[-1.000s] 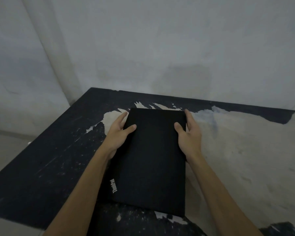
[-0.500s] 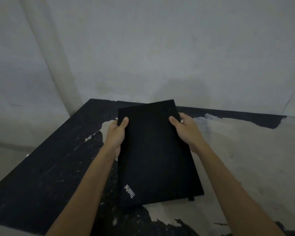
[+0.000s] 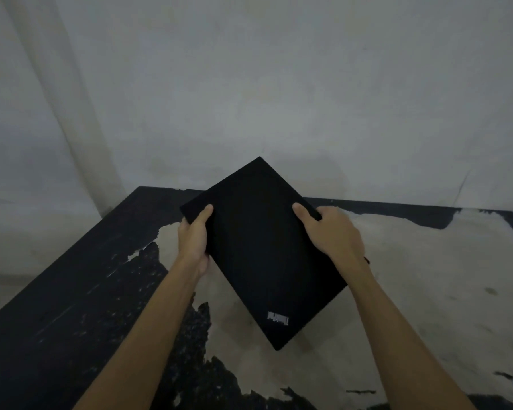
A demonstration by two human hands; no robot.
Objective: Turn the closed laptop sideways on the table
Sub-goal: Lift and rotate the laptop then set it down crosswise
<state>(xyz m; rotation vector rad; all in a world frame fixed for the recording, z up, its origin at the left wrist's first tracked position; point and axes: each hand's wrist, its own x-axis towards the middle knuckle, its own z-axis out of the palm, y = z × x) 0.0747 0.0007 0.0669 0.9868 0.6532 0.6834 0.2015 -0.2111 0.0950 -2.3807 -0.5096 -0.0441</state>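
Note:
The closed black laptop (image 3: pixel 258 250) is held up above the table (image 3: pixel 71 291), tilted and turned diagonally, one corner pointing up at the wall and its logo corner low and near me. My left hand (image 3: pixel 193 238) grips its left edge near the far corner, thumb on the lid. My right hand (image 3: pixel 332 232) grips the right edge, thumb on top and fingers hidden underneath. Whether the low corner touches the table I cannot tell.
The tabletop is black with a large worn pale patch (image 3: pixel 412 276) across its middle and right. A grey wall (image 3: pixel 279 99) stands right behind the table's far edge. The table's left edge (image 3: pixel 57 261) runs diagonally, with floor beyond.
The laptop lay flat lengthwise a second ago. Both hands have lifted it and rotated it clockwise, so it now hangs diagonal above the table.

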